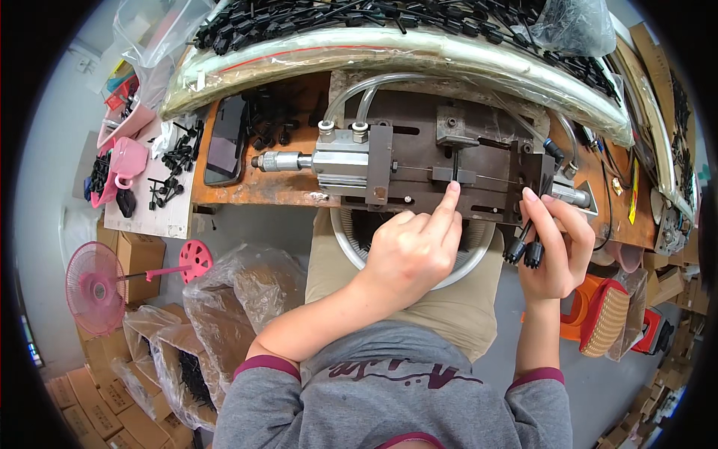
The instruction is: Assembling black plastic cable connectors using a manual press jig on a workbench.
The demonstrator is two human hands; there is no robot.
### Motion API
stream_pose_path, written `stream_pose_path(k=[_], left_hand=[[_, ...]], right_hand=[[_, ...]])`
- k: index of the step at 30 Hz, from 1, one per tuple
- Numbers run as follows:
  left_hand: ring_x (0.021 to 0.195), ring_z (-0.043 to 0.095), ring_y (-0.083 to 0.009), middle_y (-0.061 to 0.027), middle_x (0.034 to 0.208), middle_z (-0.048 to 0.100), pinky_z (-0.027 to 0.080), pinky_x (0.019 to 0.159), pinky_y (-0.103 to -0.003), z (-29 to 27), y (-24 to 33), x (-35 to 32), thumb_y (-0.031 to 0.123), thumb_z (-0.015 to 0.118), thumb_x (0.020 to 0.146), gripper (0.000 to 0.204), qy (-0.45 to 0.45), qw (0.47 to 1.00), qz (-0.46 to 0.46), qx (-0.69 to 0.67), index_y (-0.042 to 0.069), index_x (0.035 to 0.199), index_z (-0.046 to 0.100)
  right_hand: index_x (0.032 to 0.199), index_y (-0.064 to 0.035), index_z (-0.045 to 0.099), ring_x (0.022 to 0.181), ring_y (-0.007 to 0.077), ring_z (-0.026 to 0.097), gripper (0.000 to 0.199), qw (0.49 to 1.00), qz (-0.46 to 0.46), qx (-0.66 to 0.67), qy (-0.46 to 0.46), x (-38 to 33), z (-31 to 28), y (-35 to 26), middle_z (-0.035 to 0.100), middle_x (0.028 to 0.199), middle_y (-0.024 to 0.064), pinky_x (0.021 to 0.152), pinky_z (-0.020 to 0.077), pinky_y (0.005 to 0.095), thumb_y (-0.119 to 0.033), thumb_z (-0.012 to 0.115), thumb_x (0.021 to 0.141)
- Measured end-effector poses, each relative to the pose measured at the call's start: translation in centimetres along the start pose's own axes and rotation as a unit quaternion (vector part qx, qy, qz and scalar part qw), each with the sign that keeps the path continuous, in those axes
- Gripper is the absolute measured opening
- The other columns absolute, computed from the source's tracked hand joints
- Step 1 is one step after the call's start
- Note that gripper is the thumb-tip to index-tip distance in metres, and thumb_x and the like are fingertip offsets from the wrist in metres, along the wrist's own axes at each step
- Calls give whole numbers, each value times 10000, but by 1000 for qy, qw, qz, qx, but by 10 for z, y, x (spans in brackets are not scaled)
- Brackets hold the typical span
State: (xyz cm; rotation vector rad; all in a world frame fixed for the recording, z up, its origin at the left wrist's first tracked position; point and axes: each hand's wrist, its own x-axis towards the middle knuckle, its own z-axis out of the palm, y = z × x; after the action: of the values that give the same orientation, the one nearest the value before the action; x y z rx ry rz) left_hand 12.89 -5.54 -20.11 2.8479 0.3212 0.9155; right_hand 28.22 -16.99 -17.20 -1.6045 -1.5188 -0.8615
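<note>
My left hand (415,251) reaches to the middle of a metal clamping fixture (419,120), index finger stretched forward and the other fingers curled. Its fingertip lies on the near end of a thin black plastic part (455,166), which sits upright in view at a small grey block (441,175); the thumb is hidden. At the fixture's right end, my right hand (557,251) is closed around several black stemmed plastic parts (532,253), their ribbed heads hanging below the fingers. An air cylinder (342,168) with clear hoses forms the fixture's left side.
Behind the fixture, a plastic-wrapped raised edge (404,56) borders a heap of black parts (299,22). A phone (226,142) lies on the wooden bench left. A white-rimmed bucket (479,258) stands below, between my knees. A pink fan (96,288) and bagged boxes (239,299) stand left.
</note>
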Motion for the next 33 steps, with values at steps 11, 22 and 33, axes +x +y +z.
stream_pose_path(k=[11, 22, 33], left_hand=[[558, 619, -202, -153, 1175, 663, 514, 552, -281, -6, -4, 13, 119, 786, 675, 261, -27, 998, -13, -47, 23, 887, 668], [666, 677, -223, -155, 1177, 661, 555, 611, -301, -10, -4, 14, 81, 775, 692, 271, -67, 993, -45, -83, 21, 935, 671], [832, 686, -216, -122, 980, 687, 559, 641, -292, -27, 3, 2, 25, 802, 665, 301, 67, 955, -32, -288, -7, 947, 701]], right_hand=[[950, -22, 747, 735, 200, 601, 363, 998, -50, -17, -32, -5, -8, -7, 559, 933, 62, 599, 521, 301, 31, 756, 591], [918, -26, 757, 761, 160, 563, 321, 990, -121, -62, -23, -11, -3, -10, 592, 898, 42, 609, 517, 277, -39, 757, 598], [969, 18, 740, 797, 202, 627, 329, 996, -78, -26, -18, -4, 11, -13, 677, 1011, 116, 624, 553, 278, -24, 703, 645]])
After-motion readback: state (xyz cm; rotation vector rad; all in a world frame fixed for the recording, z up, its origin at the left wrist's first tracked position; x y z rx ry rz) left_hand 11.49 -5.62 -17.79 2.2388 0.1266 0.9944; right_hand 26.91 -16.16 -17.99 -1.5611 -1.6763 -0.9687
